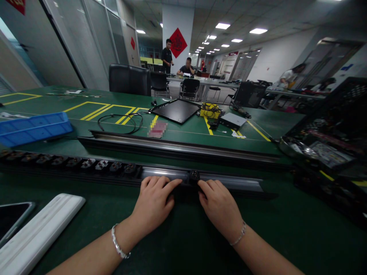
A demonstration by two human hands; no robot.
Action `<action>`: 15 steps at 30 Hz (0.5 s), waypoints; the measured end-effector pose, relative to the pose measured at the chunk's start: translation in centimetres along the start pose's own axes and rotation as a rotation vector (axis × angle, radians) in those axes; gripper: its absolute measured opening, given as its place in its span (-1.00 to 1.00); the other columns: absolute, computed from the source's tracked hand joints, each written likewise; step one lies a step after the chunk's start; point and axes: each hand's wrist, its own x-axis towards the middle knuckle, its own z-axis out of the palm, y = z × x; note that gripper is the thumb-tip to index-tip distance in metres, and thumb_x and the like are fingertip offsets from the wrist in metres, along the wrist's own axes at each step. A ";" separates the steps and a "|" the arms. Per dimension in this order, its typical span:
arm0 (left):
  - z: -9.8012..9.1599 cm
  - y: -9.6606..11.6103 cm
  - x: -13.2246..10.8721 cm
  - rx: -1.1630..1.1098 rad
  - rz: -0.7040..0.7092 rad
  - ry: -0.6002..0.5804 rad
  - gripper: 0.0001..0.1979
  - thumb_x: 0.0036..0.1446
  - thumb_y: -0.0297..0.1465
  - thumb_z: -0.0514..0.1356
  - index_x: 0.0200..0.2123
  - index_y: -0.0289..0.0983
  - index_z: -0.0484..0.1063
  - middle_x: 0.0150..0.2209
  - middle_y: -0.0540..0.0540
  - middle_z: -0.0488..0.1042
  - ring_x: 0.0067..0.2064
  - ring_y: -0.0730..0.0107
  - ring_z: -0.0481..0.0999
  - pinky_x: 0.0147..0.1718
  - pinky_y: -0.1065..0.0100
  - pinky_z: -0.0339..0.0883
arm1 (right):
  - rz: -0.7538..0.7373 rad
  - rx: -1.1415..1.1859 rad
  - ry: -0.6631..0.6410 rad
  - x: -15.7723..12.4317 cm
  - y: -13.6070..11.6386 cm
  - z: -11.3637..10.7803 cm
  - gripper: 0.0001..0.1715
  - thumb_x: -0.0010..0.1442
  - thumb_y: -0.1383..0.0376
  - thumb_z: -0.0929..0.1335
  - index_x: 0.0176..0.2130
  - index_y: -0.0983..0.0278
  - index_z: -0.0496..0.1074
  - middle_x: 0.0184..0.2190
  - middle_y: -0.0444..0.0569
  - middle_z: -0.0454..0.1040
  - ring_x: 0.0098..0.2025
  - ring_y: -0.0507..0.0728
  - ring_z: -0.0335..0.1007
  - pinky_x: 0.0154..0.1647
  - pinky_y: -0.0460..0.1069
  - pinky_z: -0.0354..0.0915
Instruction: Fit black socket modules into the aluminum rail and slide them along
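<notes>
A long black metal channel (162,173) lies across the table in front of me. Several black socket modules (73,162) sit in a row in its left part, metal contacts facing up. One separate socket module (194,176) sits in the channel further right, between my hands. My left hand (155,202) holds the channel's near edge, its index finger stretched toward that module and its thumb below the edge. My right hand (220,204) has finger and thumb closed at the module's right side; the exact contact is partly hidden. A second black channel (183,147) lies behind, parallel.
To the left are a blue tray (34,128), a white bar (48,225) and a dark-screened device (13,217). Further back lie a flat black panel (176,110), a yellow box (210,110) and a grey box (233,121). More black parts (327,191) lie right.
</notes>
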 end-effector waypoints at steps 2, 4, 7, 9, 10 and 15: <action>0.0 0.0 0.0 -0.001 -0.004 -0.002 -0.52 0.03 -0.48 0.10 0.03 0.01 0.30 -0.19 -0.01 0.41 -0.14 0.24 0.32 -0.11 0.12 0.04 | 0.008 0.011 -0.011 0.0 0.0 0.0 -0.72 0.14 0.44 0.27 -0.12 0.29 0.38 -0.36 -0.03 0.40 -0.29 0.11 0.26 -0.24 0.01 0.22; 0.0 0.1 0.0 -0.003 -0.003 0.002 -0.53 0.03 -0.48 0.11 0.03 0.00 0.30 -0.20 -0.01 0.41 -0.14 0.24 0.32 -0.11 0.12 0.04 | 0.012 0.017 -0.013 -0.1 0.1 0.0 -0.72 0.14 0.45 0.27 -0.12 0.29 0.38 -0.35 -0.03 0.40 -0.29 0.11 0.26 -0.23 0.01 0.21; -0.1 0.1 0.0 -0.006 0.000 0.004 -0.53 0.04 -0.48 0.10 0.04 0.01 0.29 -0.20 -0.01 0.41 -0.14 0.24 0.32 -0.11 0.12 0.04 | 0.010 0.024 -0.008 -0.1 0.1 0.1 -0.73 0.14 0.44 0.27 -0.12 0.30 0.37 -0.35 -0.04 0.39 -0.29 0.11 0.25 -0.23 0.01 0.20; -0.1 0.0 0.0 -0.005 -0.001 0.004 -0.52 0.04 -0.48 0.10 0.04 0.01 0.29 -0.20 -0.01 0.41 -0.14 0.24 0.32 -0.11 0.12 0.04 | 0.008 0.028 -0.002 0.0 0.1 0.1 -0.74 0.15 0.44 0.26 -0.13 0.29 0.37 -0.36 -0.04 0.39 -0.30 0.11 0.25 -0.24 0.01 0.20; 0.0 0.0 0.0 -0.003 -0.001 0.005 -0.52 0.04 -0.48 0.10 0.04 0.01 0.29 -0.20 -0.01 0.41 -0.15 0.24 0.32 -0.11 0.12 0.04 | 0.007 0.027 0.004 0.0 0.1 0.1 -0.74 0.14 0.45 0.26 -0.13 0.29 0.37 -0.36 -0.04 0.39 -0.30 0.11 0.25 -0.24 0.01 0.21; 0.0 0.0 0.0 0.001 0.002 0.008 -0.53 0.03 -0.48 0.11 0.03 0.01 0.30 -0.20 -0.01 0.41 -0.15 0.25 0.32 -0.12 0.13 0.04 | 0.000 0.017 0.007 0.0 0.1 0.1 -0.74 0.13 0.45 0.27 -0.15 0.28 0.37 -0.37 -0.05 0.39 -0.31 0.10 0.26 -0.26 0.00 0.22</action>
